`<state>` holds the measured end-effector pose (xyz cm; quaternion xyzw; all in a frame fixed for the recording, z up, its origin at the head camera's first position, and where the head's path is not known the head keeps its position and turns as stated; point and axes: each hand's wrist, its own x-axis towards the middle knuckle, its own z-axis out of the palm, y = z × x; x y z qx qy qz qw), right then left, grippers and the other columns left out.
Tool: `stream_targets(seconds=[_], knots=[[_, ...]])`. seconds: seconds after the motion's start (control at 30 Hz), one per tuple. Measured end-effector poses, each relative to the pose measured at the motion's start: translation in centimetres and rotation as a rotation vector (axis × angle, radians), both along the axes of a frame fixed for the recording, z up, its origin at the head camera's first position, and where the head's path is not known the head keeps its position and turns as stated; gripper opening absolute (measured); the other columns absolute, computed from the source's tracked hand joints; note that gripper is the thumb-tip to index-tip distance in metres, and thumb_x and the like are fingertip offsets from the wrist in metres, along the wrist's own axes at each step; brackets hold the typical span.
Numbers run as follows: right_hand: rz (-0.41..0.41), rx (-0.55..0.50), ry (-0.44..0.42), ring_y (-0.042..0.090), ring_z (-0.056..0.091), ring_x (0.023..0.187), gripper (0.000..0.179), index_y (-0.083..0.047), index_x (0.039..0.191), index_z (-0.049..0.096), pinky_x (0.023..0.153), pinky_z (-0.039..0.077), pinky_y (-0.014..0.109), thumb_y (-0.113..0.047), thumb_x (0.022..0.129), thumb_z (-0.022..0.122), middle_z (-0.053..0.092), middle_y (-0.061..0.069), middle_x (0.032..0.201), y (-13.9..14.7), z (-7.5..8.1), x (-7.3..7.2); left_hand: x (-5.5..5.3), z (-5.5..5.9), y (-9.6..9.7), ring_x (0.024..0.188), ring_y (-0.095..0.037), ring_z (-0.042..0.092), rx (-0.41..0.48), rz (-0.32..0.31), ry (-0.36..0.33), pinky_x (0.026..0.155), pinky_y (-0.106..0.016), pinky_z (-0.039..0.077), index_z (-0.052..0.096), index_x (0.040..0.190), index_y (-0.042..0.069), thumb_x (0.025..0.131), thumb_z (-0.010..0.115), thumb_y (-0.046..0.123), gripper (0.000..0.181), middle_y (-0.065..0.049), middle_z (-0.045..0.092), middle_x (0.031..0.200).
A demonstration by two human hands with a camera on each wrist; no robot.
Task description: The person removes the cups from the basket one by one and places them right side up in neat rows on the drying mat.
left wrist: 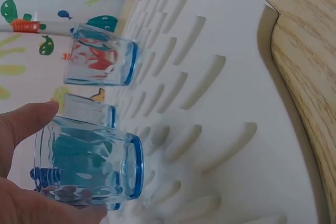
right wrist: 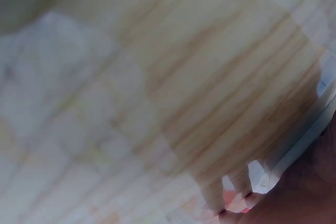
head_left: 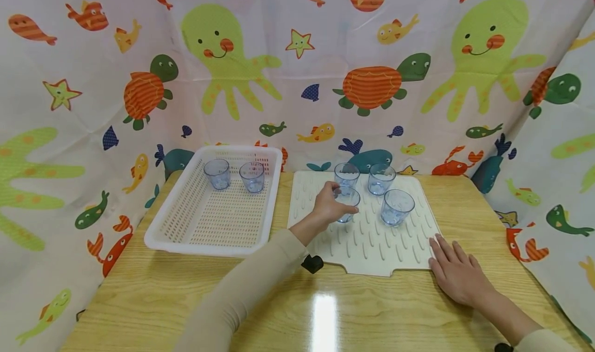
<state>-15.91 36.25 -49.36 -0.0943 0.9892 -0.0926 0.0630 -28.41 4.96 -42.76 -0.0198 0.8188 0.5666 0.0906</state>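
Note:
My left hand (head_left: 328, 206) grips a clear bluish glass (left wrist: 86, 163) between thumb and fingers, over the white grooved draining board (head_left: 372, 243). In the left wrist view the thumb is on one side of the glass and the fingers on the other. Close around it on the board stand three more glasses: one behind it (head_left: 346, 172), one at the back right (head_left: 381, 180) and one to its right (head_left: 397, 207). My right hand (head_left: 457, 272) lies flat on the table, its fingertips by the board's right edge.
To the left is a white perforated plastic basket (head_left: 155, 238), with two like glasses, a left one (head_left: 217, 175) and a right one (head_left: 252, 178), at its back. Both basket and board lie on a wooden table (head_left: 362, 310). A sea-animal curtain (head_left: 297, 99) hangs behind and at the sides.

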Motion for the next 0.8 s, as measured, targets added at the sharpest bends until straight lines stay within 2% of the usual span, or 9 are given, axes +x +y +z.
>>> stream_targets(seconds=[0.27,0.53,0.8], knots=[[0.003,0.002,0.013,0.064,0.019,0.142,0.063,0.004,0.159,0.026,0.103,0.019,0.082,-0.039,0.112,0.028,0.021,0.028,0.164,0.0,-0.2,0.0,-0.3,-0.8,0.5,0.137,-0.026,0.049,0.001,-0.026,0.038,0.11,-0.039,0.046,0.044,0.142,0.01,0.078,0.091,0.016,0.08,-0.009,0.053,0.148],[0.001,-0.012,0.013,0.064,0.018,0.142,0.063,0.003,0.159,0.025,0.103,0.018,0.082,-0.039,0.112,0.028,0.02,0.028,0.165,0.0,-0.3,0.0,-0.6,-1.1,0.6,0.137,-0.026,0.049,0.004,-0.038,0.028,0.111,-0.041,0.045,0.043,0.142,0.011,0.077,0.092,0.016,0.081,-0.008,0.051,0.149],[0.002,-0.029,0.006,0.064,0.016,0.142,0.063,0.003,0.159,0.024,0.103,0.017,0.082,-0.039,0.113,0.027,0.018,0.028,0.165,0.2,-0.1,0.1,-0.4,-1.2,0.4,0.141,-0.029,0.045,-0.041,-0.047,-0.009,0.114,-0.046,0.042,0.035,0.152,0.014,0.074,0.094,0.017,0.097,-0.01,0.045,0.155]])
